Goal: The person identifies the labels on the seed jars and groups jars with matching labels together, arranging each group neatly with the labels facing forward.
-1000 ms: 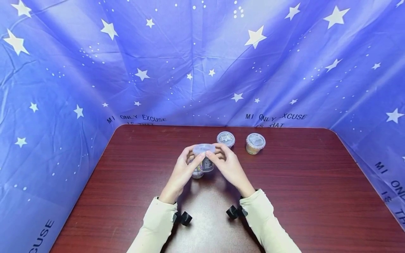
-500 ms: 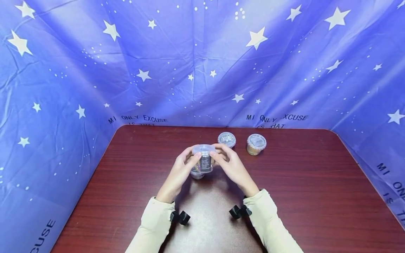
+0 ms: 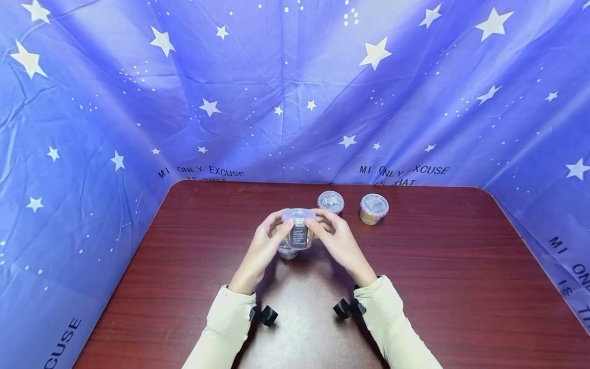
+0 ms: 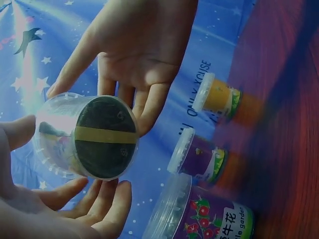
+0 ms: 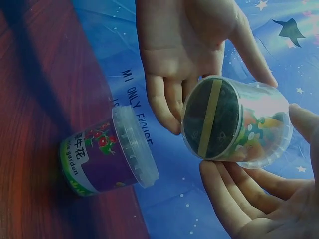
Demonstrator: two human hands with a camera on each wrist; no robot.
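Both hands hold a clear lidded plastic cup [image 3: 300, 237] above the table. A black panel of small text faces me in the head view. The left hand [image 3: 260, 245] holds its left side and the right hand [image 3: 340, 243] its right side, thumbs near the rim. In the left wrist view the base of the cup [image 4: 105, 152] appears dark with a yellow strip; a colourful label shows on the wall of the cup [image 5: 256, 134] in the right wrist view. Just behind and below stands a purple-labelled tub [image 5: 97, 162], its top partly hidden in the head view.
Two more lidded tubs stand near the back edge: one purple-labelled tub [image 4: 199, 155], partly behind the right hand in the head view, and a yellow one [image 3: 374, 209] farther right. The red-brown table [image 3: 442, 271] meets a blue star-printed cloth [image 3: 276, 66].
The thumbs have moved apart from the middle of the rim to either side. The cup has turned slightly, so its black text panel now faces me. The other tubs stay put.
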